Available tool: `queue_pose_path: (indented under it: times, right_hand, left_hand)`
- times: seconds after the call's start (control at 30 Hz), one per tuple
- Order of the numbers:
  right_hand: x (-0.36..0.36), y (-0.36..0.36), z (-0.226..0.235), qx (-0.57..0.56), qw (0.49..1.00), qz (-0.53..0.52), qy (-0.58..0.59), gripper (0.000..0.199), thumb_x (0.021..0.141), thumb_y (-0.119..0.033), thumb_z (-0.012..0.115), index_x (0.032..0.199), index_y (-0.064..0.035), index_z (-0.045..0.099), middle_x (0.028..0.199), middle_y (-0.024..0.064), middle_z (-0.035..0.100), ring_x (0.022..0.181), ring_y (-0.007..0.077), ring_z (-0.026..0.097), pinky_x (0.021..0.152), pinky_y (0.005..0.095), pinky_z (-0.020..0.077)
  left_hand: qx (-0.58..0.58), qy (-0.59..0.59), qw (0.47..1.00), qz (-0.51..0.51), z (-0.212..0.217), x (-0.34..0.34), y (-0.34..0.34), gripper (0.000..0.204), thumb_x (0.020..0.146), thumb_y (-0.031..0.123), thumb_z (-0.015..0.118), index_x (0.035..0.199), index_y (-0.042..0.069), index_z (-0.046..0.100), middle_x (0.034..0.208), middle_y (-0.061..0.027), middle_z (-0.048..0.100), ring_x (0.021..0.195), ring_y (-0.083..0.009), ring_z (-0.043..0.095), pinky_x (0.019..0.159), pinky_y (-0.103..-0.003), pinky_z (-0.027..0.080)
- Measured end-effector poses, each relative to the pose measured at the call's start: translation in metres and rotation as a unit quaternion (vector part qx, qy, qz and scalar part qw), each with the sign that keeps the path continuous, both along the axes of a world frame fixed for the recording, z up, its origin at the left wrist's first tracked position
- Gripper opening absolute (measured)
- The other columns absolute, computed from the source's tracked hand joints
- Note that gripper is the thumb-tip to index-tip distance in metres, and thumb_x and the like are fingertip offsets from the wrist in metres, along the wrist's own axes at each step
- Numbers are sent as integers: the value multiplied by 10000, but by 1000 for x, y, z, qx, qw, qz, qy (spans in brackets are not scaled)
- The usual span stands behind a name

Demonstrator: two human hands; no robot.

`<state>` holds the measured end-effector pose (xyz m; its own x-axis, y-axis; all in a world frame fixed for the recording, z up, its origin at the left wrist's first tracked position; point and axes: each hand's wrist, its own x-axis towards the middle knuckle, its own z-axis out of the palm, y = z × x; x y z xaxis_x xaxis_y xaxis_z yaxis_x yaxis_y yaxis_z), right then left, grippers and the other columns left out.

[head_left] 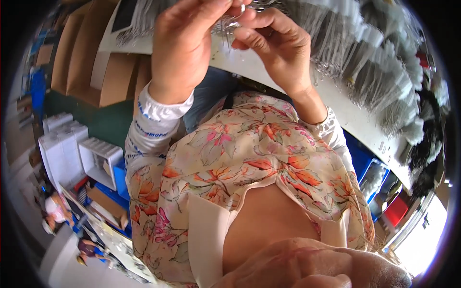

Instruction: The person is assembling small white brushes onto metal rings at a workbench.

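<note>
My left hand point(185, 45) and my right hand point(281, 53) are raised close together at the top of the view, over the near edge of a white table point(269, 79). Between their fingertips are thin, shiny metal wire pieces point(227, 30), some pointing down. A tiny white bit shows by the left fingertips. Both hands are closed in a pinch; the left fingertips are partly cut off by the upper edge. Bundles of thin metal wires with whitish, fluffy-looking ends point(370, 62) lie on the table beside my right hand. More wires point(144, 24) lie beyond my left hand.
Open cardboard boxes point(117, 79) stand left of the table. White plastic crates point(65, 149) are farther left, near blue bins. At right are a black bundle point(425, 144), a blue bin point(372, 177) and something red point(396, 211). Two people point(91, 249) are at another table, lower left.
</note>
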<state>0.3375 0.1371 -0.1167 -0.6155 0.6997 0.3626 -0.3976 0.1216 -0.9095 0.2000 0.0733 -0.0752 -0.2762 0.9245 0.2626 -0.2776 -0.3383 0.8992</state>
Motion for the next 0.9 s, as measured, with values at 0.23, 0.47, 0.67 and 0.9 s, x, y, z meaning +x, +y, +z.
queue_pose_path:
  times: [0.23, 0.47, 0.67, 0.9]
  right_hand:
    - [-9, -15, -13, 2, 991, 28, -132, 154, 814, 25, 635, 968, 26, 631, 954, 81, 640, 922, 150, 613, 842, 259, 481]
    - [8, -19, -46, -67, 970, 44, -230, 131, 827, 26, 614, 956, 48, 628, 883, 82, 643, 813, 115, 591, 769, 224, 462]
    - [3, -22, -50, -109, 940, 59, -317, 153, 815, -16, 642, 959, 37, 630, 841, 57, 638, 779, 105, 579, 735, 223, 452]
    - [18, -13, -47, -119, 928, 88, -343, 140, 825, -50, 646, 944, 23, 631, 808, 32, 620, 747, 90, 556, 719, 208, 435]
  left_hand:
    - [-77, 103, 991, 37, 13, -59, -65, 171, 921, 103, 524, 905, -54, 591, 854, -87, 626, 681, -112, 590, 606, -235, 488]
    - [-285, 537, 794, 16, -92, -87, -112, 111, 874, 101, 528, 904, 39, 614, 847, -101, 643, 832, -246, 616, 795, -370, 455]
    - [-269, 667, 691, 72, -237, -107, -143, 73, 725, 51, 581, 739, 106, 628, 738, -86, 642, 784, -243, 639, 700, -435, 451]
    - [-525, 604, 596, -73, -323, -78, -191, 228, 710, 220, 668, 812, 17, 647, 879, -174, 627, 829, -341, 613, 748, -443, 475]
